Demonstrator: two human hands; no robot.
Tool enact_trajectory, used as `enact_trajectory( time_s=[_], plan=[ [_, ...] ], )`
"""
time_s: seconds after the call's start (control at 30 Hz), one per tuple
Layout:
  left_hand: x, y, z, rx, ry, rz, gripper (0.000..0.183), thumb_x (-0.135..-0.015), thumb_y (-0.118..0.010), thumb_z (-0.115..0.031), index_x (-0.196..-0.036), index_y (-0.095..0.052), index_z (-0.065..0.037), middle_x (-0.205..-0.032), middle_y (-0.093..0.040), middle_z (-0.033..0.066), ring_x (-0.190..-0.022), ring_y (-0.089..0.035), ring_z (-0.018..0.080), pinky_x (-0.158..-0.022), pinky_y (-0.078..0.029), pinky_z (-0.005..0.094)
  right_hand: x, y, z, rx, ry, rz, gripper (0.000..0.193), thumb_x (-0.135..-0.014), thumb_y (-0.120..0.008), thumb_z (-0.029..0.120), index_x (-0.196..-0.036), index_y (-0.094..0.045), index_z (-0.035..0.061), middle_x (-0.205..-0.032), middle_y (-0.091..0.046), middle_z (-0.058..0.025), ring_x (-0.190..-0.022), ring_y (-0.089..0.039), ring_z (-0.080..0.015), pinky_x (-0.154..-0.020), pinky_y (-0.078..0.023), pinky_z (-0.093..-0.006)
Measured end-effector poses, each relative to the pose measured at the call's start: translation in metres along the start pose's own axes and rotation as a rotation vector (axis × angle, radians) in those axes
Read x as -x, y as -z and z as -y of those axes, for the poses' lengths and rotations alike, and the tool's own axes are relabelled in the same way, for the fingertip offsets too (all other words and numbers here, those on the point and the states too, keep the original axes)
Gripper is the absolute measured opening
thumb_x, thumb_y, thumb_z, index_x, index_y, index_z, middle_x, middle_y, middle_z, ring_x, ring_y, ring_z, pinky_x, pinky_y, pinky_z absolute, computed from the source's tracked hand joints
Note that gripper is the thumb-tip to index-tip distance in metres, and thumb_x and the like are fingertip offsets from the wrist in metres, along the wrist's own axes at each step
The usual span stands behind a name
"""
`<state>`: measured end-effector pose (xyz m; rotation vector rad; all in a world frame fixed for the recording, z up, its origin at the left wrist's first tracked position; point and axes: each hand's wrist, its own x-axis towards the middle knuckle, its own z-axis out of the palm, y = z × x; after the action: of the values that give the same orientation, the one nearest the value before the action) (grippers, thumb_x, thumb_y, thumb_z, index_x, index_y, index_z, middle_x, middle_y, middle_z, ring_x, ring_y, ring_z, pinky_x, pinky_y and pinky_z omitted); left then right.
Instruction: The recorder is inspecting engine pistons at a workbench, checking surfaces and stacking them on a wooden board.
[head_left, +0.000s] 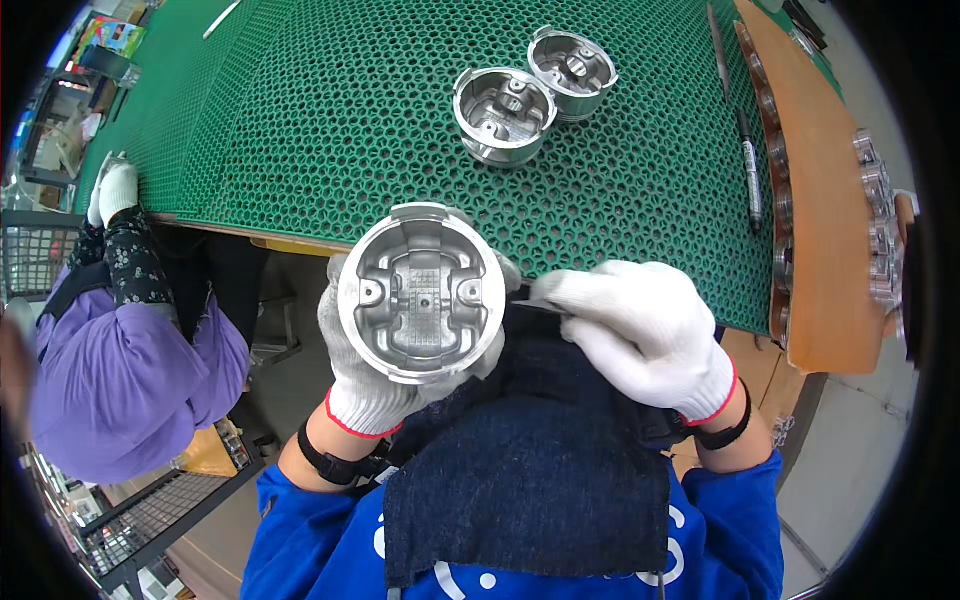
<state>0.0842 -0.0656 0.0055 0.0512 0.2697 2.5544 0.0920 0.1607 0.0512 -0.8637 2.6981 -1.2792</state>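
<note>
My left hand [372, 388], in a white knit glove with a red cuff edge, is closed around a silver metal piston [424, 330]. Its hollow underside faces up, showing the ribs and pin bosses inside. Just right of the piston, my right hand [648, 325], gloved the same way, is closed in a pinch. Between its thumb and forefinger sits a thin, flat grey piece [540, 304], mostly hidden by the fingers and too small to name. Farther off on the green mat, two more pistons [504, 112] stand hollow side up, touching each other.
The green honeycomb mat [330, 120] covers the bench. A marker pen [751, 180] and a thin dark tool [719, 55] lie along its right side, beside a cardboard divider [820, 200] with rows of pistons [878, 220]. At the left sits a co-worker in purple [130, 370], gloved hands on the bench edge.
</note>
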Motion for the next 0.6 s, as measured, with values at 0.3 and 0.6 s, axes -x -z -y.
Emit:
enact_trajectory(
  time_s=[0.3,0.6],
  plan=[
    [-0.002,-0.004,0.004,-0.418,-0.040,-0.158,0.089,-0.084,-0.050,-0.066,-0.137,-0.030,0.003,-0.112,-0.051,0.0369,-0.085,-0.065,0.0383,-0.061,-0.059,0.0400,0.008,0.016,-0.010,-0.058,0.086,-0.017,0.028,-0.080,-0.065,0.013,-0.108,-0.065,0.0146,-0.075,-0.063,-0.0075,-0.060,-0.062,-0.0260,-0.053,-0.052,-0.0330],
    [-0.011,0.012,0.005,-0.792,-0.112,-0.160,0.091,-0.081,-0.051,-0.070,-0.135,-0.031,0.000,-0.113,-0.052,0.0342,-0.097,-0.063,0.0338,-0.076,-0.059,0.0395,0.010,0.001,-0.002,-0.338,-0.026,0.266,0.028,-0.086,-0.060,0.017,-0.113,-0.064,0.0125,-0.091,-0.069,-0.0110,-0.079,-0.069,-0.0236,-0.070,-0.056,-0.0321]
  ],
)
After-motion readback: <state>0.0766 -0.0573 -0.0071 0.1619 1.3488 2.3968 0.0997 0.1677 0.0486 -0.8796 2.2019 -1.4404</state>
